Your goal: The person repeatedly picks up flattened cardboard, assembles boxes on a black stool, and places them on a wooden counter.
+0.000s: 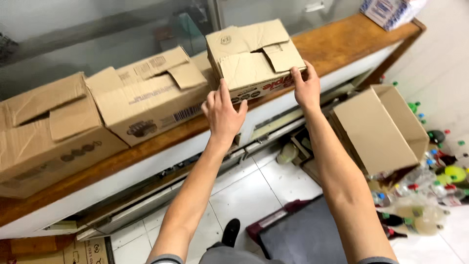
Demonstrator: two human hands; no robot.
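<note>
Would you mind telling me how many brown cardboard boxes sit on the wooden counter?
3. One closed brown cardboard box at the far left, a second box beside it, and a third box held between the left hand and right hand. Others may be out of frame.

A long wooden counter top [337, 41] with a white front runs diagonally across the view. Three closed cardboard boxes rest directly on it: a left box [46, 129], a middle box [149, 95] touching it, and a right box [254, 56] just beside the middle one. A patterned package [388, 11] sits at the far end. Below, a white tiled floor [244, 190] carries an open cardboard box [378, 129] and plastic bottles [430, 195].
</note>
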